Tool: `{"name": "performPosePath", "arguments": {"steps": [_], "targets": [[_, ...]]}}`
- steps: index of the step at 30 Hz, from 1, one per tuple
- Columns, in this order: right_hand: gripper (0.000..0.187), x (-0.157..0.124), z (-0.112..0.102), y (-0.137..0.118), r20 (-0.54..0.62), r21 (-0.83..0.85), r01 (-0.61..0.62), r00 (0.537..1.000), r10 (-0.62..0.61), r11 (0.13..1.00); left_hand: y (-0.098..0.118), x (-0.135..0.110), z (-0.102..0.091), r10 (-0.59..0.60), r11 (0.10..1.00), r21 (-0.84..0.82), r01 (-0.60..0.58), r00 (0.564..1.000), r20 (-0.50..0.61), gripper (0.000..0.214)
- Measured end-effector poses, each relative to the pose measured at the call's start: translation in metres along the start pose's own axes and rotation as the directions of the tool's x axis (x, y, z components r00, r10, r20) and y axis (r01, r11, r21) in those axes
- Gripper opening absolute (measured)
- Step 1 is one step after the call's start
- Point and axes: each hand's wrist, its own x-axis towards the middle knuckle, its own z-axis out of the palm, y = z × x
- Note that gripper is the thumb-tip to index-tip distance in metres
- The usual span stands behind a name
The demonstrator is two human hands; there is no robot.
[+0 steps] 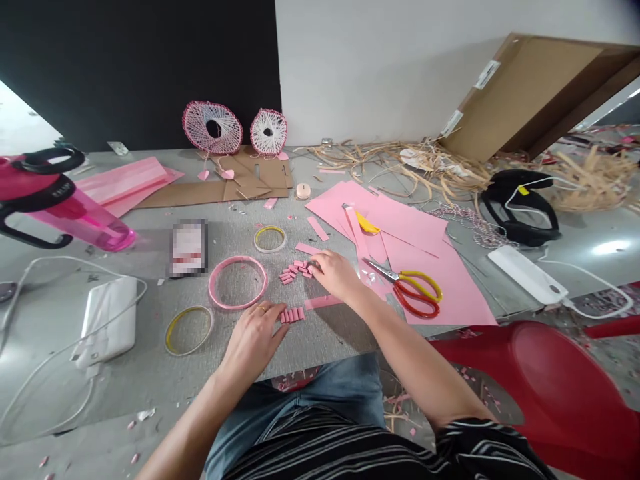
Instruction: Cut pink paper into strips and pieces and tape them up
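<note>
My left hand [255, 333] rests on the table with its fingers stretched and its thumb apart. Its fingertips touch the left end of a short row of small pink paper rolls [293, 315] lying side by side. Just beyond, my right hand [334, 272] has its fingertips pinched together at a loose pile of similar pink paper rolls [290, 274]; they seem closed on one roll, though the fingers partly hide it. A pink strip [323, 302] lies under the right wrist. Close to my left hand is a pink-wrapped ring [212, 293], with a yellow-lined tape ring [169, 339] nearer me.
Scissors [417, 291] lie on pink paper sheets [460, 293] at right. Another tape ring [271, 249] sits beyond the rolls. At left are a pink bottle [75, 217] and a white power bank [113, 313] with its cable. Two string-woven rings [213, 110] lean against the back wall.
</note>
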Motion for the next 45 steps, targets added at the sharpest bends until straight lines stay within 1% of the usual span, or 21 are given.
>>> {"name": "performPosePath", "arguments": {"steps": [3,5,7,9,11,14,15,17,19,21,23,25,27,30,32,34,36,39,42,45], "targets": [[0.013,0.01,0.01,-0.003,0.004,-0.009,-0.018,1.0,0.018,1.0,-0.007,0.01,-0.011,-0.018,1.0,0.011,0.019,0.999,-0.049,0.033],[0.014,0.014,0.014,-0.004,0.004,-0.016,-0.032,0.999,0.032,0.999,-0.011,0.025,-0.02,-0.028,0.996,0.083,0.034,0.997,-0.069,0.029],[0.013,0.016,0.015,-0.005,0.003,-0.016,-0.033,0.999,0.034,0.999,-0.012,0.044,-0.025,-0.051,0.98,0.187,0.062,0.997,-0.063,0.029],[0.011,0.017,0.012,-0.006,-0.005,-0.015,-0.026,1.0,0.026,1.0,-0.011,0.061,-0.026,-0.052,0.971,0.229,0.062,0.997,-0.049,0.029],[0.012,0.014,0.005,-0.006,-0.024,-0.015,-0.021,1.0,0.02,1.0,-0.009,0.073,-0.024,-0.041,0.969,0.243,0.048,0.999,-0.031,0.029],[0.014,-0.004,-0.01,-0.005,-0.062,0.002,0.008,0.998,-0.007,1.0,-0.006,0.081,-0.019,-0.032,0.967,0.253,0.033,0.999,-0.007,0.028],[0.014,-0.014,-0.015,-0.004,-0.071,0.028,0.039,0.997,-0.037,0.999,-0.006,0.081,-0.018,-0.032,0.967,0.253,0.032,0.999,-0.002,0.028],[0.012,-0.038,-0.019,-0.004,-0.077,0.126,0.148,0.987,-0.139,0.981,-0.006,0.081,-0.017,-0.035,0.966,0.255,0.033,0.999,0.006,0.027],[0.011,-0.064,-0.016,-0.003,-0.055,0.186,0.254,0.967,-0.248,0.949,-0.005,0.081,-0.017,-0.036,0.965,0.26,0.032,0.999,0.01,0.027],[0.011,-0.085,-0.008,-0.003,-0.049,0.173,0.336,0.942,-0.333,0.926,-0.005,0.081,-0.017,-0.031,0.963,0.268,0.026,0.999,0.012,0.027],[0.011,-0.096,0.003,0.0,-0.071,0.134,0.394,0.919,-0.388,0.909,-0.004,0.081,-0.017,-0.026,0.96,0.28,0.022,1.0,0.012,0.026],[0.011,-0.099,0.01,0.005,-0.099,0.094,0.416,0.908,-0.408,0.904,-0.003,0.082,-0.016,-0.018,0.957,0.291,0.013,1.0,0.014,0.026],[0.011,-0.096,0.011,0.011,-0.119,0.054,0.407,0.909,-0.399,0.912,-0.004,0.083,-0.014,-0.005,0.955,0.298,-0.001,1.0,0.019,0.026],[0.012,-0.092,0.005,0.016,-0.164,0.008,0.348,0.925,-0.342,0.938,-0.006,0.083,-0.012,0.012,0.954,0.3,-0.02,1.0,0.026,0.027],[0.011,-0.091,0.001,0.014,-0.188,0.014,0.321,0.931,-0.313,0.947,-0.007,0.083,-0.011,0.018,0.954,0.299,-0.025,0.999,0.027,0.027],[0.01,-0.091,0.0,0.007,-0.156,0.048,0.33,0.935,-0.319,0.943,-0.007,0.084,-0.01,0.022,0.953,0.3,-0.029,0.999,0.026,0.028],[0.01,-0.09,0.002,0.0,-0.084,0.068,0.345,0.937,-0.339,0.936,-0.006,0.085,-0.011,0.025,0.952,0.304,-0.032,0.999,0.026,0.029],[0.011,-0.085,0.008,-0.007,-0.019,0.051,0.341,0.94,-0.34,0.939,-0.003,0.083,-0.017,0.021,0.949,0.314,-0.026,1.0,0.019,0.027],[0.014,-0.08,0.013,-0.008,-0.014,0.043,0.347,0.938,-0.347,0.937,-0.002,0.069,-0.025,-0.001,0.946,0.324,0.006,1.0,-0.014,0.027],[0.016,-0.077,0.015,-0.008,-0.004,0.044,0.366,0.93,-0.366,0.929,-0.003,0.038,-0.028,-0.026,0.949,0.311,0.046,0.997,-0.068,0.026]]}}
